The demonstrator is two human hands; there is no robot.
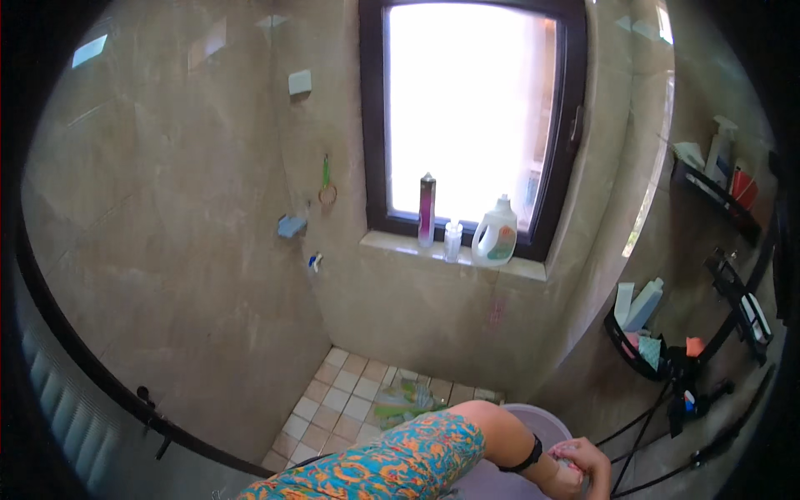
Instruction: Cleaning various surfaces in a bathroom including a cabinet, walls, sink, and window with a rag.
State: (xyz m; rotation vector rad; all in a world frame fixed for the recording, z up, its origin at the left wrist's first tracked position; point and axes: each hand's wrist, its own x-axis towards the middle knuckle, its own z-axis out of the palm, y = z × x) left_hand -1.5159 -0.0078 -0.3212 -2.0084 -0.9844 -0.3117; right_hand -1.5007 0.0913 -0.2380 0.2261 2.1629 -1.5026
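My left arm, in a blue and orange patterned sleeve (400, 459), reaches across the lower picture. A black band (528, 455) circles it above the wrist. My left hand (562, 482) meets my right hand (586, 459) over the right side of a lavender plastic basin (540, 420). Between them shows a small pinkish-white piece, seemingly cloth (565, 464); both hands appear closed around it. Fingers hide most of it. My arm covers much of the basin, and its contents cannot be made out.
A crumpled green and clear plastic bag (406, 400) lies on the tiled floor (340, 400). Bottles, including a white jug (500, 234), stand on the windowsill (400, 247). Corner shelves (628, 353) and black hoses (647, 412) are at right. A dark curved rail (94, 369) runs left.
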